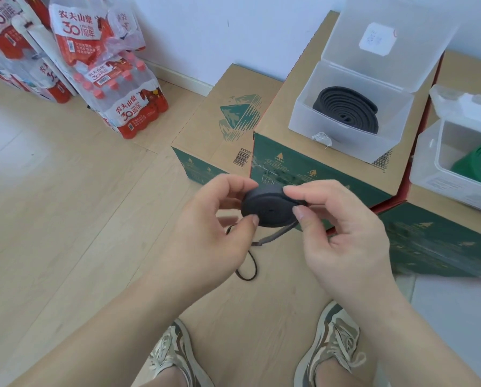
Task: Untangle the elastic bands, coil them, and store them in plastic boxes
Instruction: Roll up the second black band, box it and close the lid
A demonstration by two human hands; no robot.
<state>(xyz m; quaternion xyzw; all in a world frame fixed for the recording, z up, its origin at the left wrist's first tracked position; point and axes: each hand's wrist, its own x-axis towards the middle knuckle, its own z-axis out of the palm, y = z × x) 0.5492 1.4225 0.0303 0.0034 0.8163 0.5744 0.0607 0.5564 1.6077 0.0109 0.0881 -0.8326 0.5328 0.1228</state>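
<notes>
Both hands, left hand [219, 219] and right hand [342, 233], pinch one black coil [270, 209]; loose tail [250, 263] dangles. Two open plastic boxes [300, 118] [429, 163], one coiled band each.

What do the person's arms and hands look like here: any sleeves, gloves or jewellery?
The left hand and right hand wear no gloves, rings, watch or bracelet. No sleeves reach into view. Fingernails are short and unpainted.

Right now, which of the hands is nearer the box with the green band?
Right. The right hand pinches the black coil left of the box; the left hand holds the coil's other side, farther away.
</notes>
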